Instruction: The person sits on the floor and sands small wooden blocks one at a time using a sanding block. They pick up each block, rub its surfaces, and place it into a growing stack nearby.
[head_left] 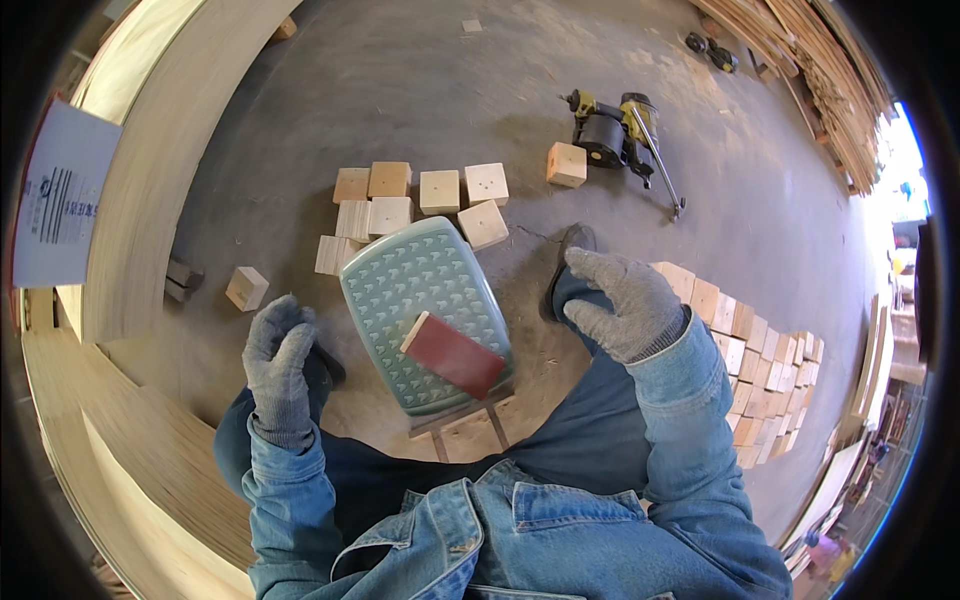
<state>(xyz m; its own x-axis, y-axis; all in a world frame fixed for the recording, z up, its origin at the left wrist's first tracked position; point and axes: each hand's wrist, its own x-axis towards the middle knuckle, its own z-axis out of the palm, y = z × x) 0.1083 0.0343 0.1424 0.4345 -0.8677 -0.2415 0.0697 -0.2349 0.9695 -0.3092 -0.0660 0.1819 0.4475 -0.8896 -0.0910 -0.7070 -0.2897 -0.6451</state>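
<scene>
Between my knees stands a pale green plastic stool (410, 280) with a raised pattern on its top. A dark red, sandpaper-like block (453, 355) with a pale wood edge lies slantwise on it. To the stool's left, my left hand (278, 368) in a grey knit glove hangs with loosely bent fingers and nothing in it. My right hand (630, 303), gloved alike, is raised over my right knee, thumb and fingers apart, also holding nothing. A single wood block (247, 288) lies on the floor just beyond my left hand. Neither hand touches the stool.
Several pale wood blocks (440, 192) sit beyond the stool. Another block (567, 165) lies beside a yellow and black nail gun (612, 132). Rows of blocks (765, 370) fill the right side. Long stacked boards (140, 190) line the left; timber (800, 75) lies far right.
</scene>
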